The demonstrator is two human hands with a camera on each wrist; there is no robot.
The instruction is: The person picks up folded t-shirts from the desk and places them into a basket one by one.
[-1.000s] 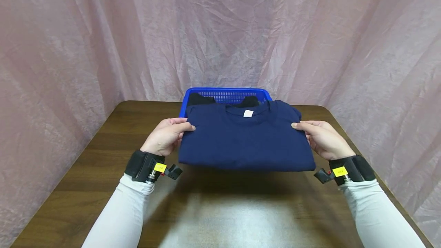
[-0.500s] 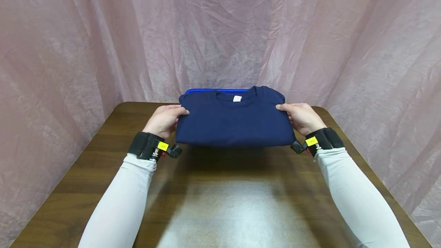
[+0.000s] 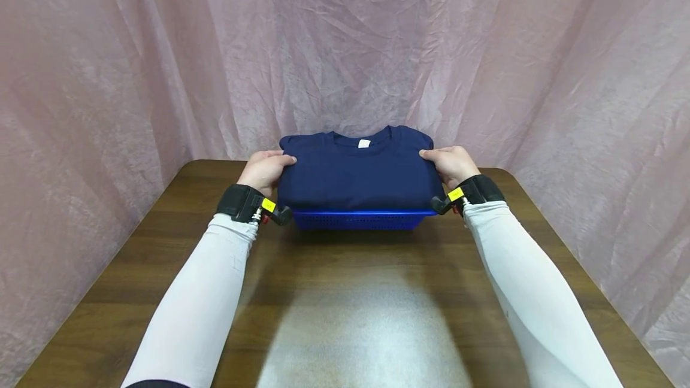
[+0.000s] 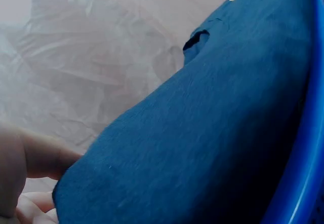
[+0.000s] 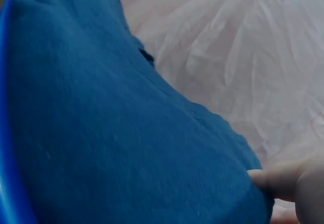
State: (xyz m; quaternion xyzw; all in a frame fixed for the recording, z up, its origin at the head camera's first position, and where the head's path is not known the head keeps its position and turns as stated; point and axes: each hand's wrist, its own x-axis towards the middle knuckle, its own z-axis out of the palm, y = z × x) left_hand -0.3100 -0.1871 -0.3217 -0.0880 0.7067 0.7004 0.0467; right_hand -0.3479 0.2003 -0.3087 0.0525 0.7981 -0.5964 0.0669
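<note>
Navy folded shirt [image 3: 360, 172] held by both hands over blue basket [image 3: 358, 219].

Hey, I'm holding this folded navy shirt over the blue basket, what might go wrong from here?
The folded shirt looks as wide as the blue basket, so its edges may catch on the rim and the fold could come undone. The left hand and right hand grip only the sides, so the middle may sag. The basket sits near the table's far edge, so a push might slide it toward the curtain.
</note>
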